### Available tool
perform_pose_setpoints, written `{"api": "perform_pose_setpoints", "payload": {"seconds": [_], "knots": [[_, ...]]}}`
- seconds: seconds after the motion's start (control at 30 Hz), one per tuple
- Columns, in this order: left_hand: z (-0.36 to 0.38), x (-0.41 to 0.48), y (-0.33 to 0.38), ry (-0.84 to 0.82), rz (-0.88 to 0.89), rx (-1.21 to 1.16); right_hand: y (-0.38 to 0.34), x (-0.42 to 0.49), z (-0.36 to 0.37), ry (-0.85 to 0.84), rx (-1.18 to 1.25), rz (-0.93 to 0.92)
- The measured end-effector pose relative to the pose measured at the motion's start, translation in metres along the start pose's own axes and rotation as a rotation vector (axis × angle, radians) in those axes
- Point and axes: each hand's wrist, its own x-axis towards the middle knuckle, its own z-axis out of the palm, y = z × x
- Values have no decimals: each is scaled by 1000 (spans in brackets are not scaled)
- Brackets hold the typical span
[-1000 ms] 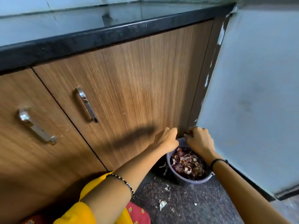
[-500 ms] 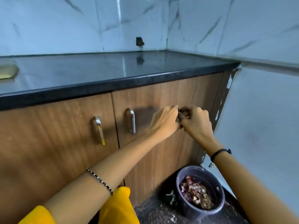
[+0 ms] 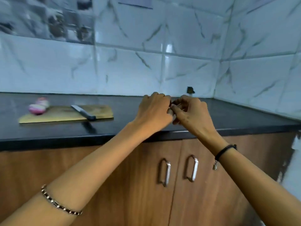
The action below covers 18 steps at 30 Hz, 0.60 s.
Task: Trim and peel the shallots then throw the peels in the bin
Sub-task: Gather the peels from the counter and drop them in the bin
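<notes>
**Shallots look peeled, hands fiddling with one little scrap**

Far left, the shallots (image 3: 38,109) sit on the cutting board (image 3: 61,115), pinkish-white and skins off as far as the blur lets me see, with the knife (image 3: 83,112) lying further right on the same board. Over the black counter (image 3: 244,115) both hands are bunched together: the left hand (image 3: 154,110) is curled up against the right hand (image 3: 192,113), which pinches a small dark scrap (image 3: 175,104). It may be peel, but it's too blurry to call, and I can't tell if the left grips it too. The bin's out of view, so I'd guess binning that bit is what's left.
</notes>
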Motion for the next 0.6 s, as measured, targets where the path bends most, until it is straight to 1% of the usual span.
{"api": "perform_pose_setpoints", "payload": {"seconds": [0.13,0.23,0.37,0.47,0.6], "knots": [[-21,0,-70,-84,-137,-12,-31,34,57,-130,47,-58],[-29,-3,-128,-144,-235,-49,-47,65,109,-252,12,-131],[-40,4,-198,-214,-286,34,-64,109,174,-368,-39,-248],[-44,12,-240,-241,-317,110,-76,136,215,-467,-10,-275],[-47,16,-277,-310,-396,114,-87,160,252,-577,33,-258]]}}
